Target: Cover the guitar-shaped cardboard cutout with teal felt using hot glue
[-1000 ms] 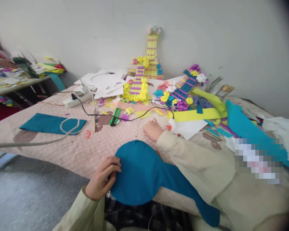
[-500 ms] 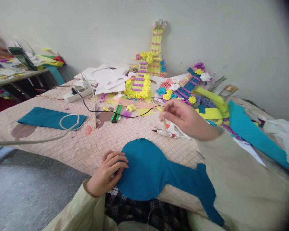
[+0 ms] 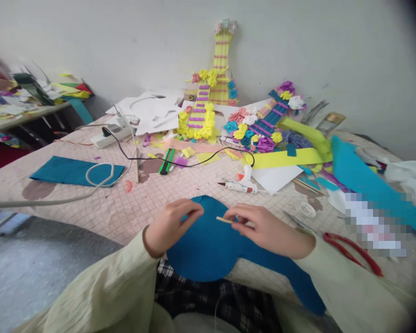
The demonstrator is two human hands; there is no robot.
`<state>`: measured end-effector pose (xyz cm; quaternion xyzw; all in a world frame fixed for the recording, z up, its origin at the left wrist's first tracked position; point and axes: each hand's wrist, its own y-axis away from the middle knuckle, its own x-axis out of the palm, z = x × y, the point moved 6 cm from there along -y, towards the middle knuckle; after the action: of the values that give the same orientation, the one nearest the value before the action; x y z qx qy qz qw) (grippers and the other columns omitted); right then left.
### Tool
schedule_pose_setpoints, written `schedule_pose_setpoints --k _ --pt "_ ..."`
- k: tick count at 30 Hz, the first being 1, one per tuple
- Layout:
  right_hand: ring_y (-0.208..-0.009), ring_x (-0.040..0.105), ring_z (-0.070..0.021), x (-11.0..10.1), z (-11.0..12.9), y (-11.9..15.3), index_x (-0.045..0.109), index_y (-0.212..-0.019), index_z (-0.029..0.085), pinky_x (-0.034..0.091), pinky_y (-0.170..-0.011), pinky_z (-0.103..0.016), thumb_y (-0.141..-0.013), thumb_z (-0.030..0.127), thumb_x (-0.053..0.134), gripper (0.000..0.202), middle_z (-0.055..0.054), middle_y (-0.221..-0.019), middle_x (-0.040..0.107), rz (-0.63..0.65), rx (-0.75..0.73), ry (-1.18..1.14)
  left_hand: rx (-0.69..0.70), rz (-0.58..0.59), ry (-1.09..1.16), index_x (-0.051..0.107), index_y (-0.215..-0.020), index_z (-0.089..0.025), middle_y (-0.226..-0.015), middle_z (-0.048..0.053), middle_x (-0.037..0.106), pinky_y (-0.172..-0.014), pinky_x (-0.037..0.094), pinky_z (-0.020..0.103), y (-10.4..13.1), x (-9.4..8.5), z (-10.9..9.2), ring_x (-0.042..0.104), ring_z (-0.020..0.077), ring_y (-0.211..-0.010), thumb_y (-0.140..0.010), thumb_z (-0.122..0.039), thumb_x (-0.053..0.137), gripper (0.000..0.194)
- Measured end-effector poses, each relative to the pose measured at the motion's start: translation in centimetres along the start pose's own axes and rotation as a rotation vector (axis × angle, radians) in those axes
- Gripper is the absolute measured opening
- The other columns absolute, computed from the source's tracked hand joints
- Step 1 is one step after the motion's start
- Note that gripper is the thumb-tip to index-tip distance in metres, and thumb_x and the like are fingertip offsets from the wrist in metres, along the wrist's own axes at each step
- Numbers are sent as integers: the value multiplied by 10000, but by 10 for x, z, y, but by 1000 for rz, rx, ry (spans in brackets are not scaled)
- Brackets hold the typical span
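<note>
Head view: my right hand [image 3: 254,226] is pinching a stick [image 3: 224,219]; my left [image 3: 178,222], fingertips nearly together, is over the blue shape [image 3: 204,245], grip unclear.

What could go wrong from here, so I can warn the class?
The glue gun lies just beyond the blue shape; if it is hot, a reaching hand could get burned.
Its black cord crosses the cluttered table, so a snag might drag the gun.
The red-handled scissors lie by the right sleeve, which could knock them.
</note>
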<state>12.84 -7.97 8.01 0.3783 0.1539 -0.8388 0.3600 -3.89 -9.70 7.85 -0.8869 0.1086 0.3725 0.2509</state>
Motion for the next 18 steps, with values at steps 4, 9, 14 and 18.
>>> schedule_pose_setpoints --k 4,9,14,18 --pt "-805 579 -141 -9 -23 -2 580 -1051 227 481 -684 -271 -759 72 423 365 -43 -984 596 -108 33 129 -62 109 -181 545 -1049 -152 -1034 88 576 -883 393 381 -16 16 39 502 213 -995 -840 -331 454 290" --pt "-898 603 -181 -12 -45 -6 602 -1029 204 507 -772 -337 -759 98 432 336 -64 -1017 622 -243 55 164 -158 235 -311 506 -1123 -188 -1115 96 505 -857 340 507 -22 39 65 445 281 -1019 -790 -457 474 429" --pt "-743 652 -163 -19 -67 3 614 -987 182 541 -713 -318 -772 155 474 258 -70 -1004 651 -281 273 5 -217 309 -160 522 -993 -190 -1052 71 513 -860 330 495 -17 38 64 449 259 -996 -751 -468 528 369" --pt "-701 645 -156 -20 -67 4 616 -966 193 540 -696 -321 -774 164 469 244 -71 -1015 623 -278 252 19 -201 314 106 475 -1010 -170 -992 66 544 -810 404 388 -15 39 61 507 207 -912 -732 -454 568 408"
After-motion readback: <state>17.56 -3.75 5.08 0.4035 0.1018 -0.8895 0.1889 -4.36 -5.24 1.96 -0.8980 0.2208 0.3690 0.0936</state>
